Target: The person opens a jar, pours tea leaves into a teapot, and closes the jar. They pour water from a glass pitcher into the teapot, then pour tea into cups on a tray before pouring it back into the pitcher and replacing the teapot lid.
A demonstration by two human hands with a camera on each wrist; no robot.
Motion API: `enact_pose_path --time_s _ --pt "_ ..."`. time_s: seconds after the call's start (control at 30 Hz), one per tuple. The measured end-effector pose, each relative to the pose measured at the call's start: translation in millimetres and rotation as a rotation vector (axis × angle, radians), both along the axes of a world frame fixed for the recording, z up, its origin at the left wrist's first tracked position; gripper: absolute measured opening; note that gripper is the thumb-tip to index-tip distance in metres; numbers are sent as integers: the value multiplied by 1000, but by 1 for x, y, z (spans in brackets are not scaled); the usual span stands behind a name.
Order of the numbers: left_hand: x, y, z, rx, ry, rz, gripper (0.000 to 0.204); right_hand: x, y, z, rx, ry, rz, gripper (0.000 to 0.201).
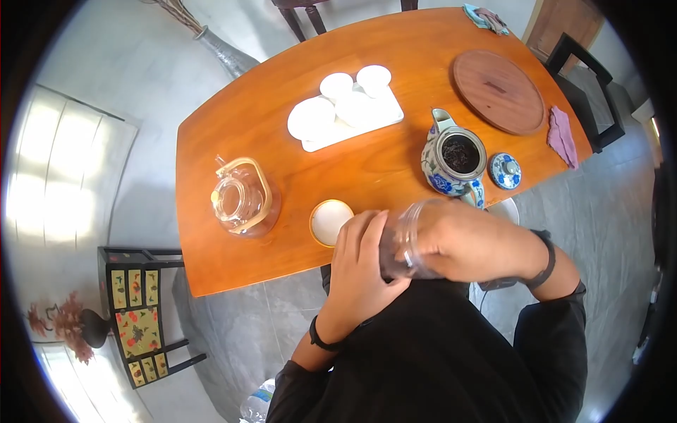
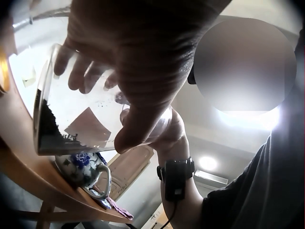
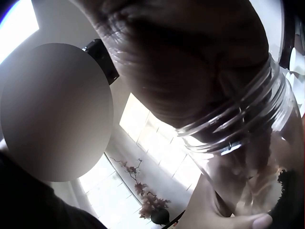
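My left hand [image 1: 360,254] grips a clear jar [image 2: 86,114], tilted on its side above the table's near edge. Dark tea leaves [image 2: 48,121] lie in the jar's lower end, and a square label shows on its wall. Through the jar's threaded mouth reaches my right hand [image 1: 469,240], its fingers inside; I cannot tell whether they pinch any leaves. Just beyond the hands stands a blue-and-white teapot [image 1: 431,163], uncovered, with dark leaves [image 1: 460,154] inside. Its lid [image 1: 505,171] lies beside it. A round white disc with a yellow rim [image 1: 331,221] lies near my left hand.
A glass kettle [image 1: 243,201] stands on the wooden table [image 1: 268,264] at left. White cups [image 1: 337,86] sit on a white tray [image 1: 352,135] farther back. A round wooden tray [image 1: 499,90] and a pink cloth [image 1: 562,137] are at right.
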State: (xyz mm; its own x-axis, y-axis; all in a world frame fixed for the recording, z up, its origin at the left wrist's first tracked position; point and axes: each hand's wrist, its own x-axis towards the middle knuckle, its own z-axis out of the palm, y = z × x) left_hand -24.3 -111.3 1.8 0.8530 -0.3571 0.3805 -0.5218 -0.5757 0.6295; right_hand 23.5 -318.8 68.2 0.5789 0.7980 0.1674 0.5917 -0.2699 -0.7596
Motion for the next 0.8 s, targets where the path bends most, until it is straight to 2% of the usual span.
enact_pose_path --time_s 0.03,0.13,0.2,0.3,0.4,0.47,0.53,0.6,0.63,0.7,0.73,0.8 --pt "-7 7 -4 -30 10 14 90 -5 5 10 30 1 32 5" --pt "-30 29 -17 -94 20 37 95 -26 26 1 93 62 8 11" --pt "-46 49 -28 -76 159 0 99 -45 46 -22 90 -123 -34 19" --pt "-63 72 -47 -121 189 10 104 -62 68 -40 91 -108 -47 19" --pt "-76 89 -55 -166 259 43 103 -62 82 -51 168 -205 -116 16" --pt "-83 98 -65 -247 344 84 101 -51 91 -56 378 -143 -242 11" --pt "-84 106 -72 -278 380 100 100 -38 101 -63 448 -35 -411 15" --pt "-86 112 -75 -345 396 138 100 -13 114 -68 342 -9 -531 30" --pt "-86 113 -75 -358 409 147 100 -1 120 -78 339 -13 -527 30" --pt "-88 117 -75 -349 425 145 100 17 129 -98 42 -368 -429 55" --pt "-88 118 -75 -336 442 145 99 17 131 -99 40 -370 -430 55" --pt "-87 119 -75 -353 460 141 99 16 134 -101 -291 -438 -214 72"
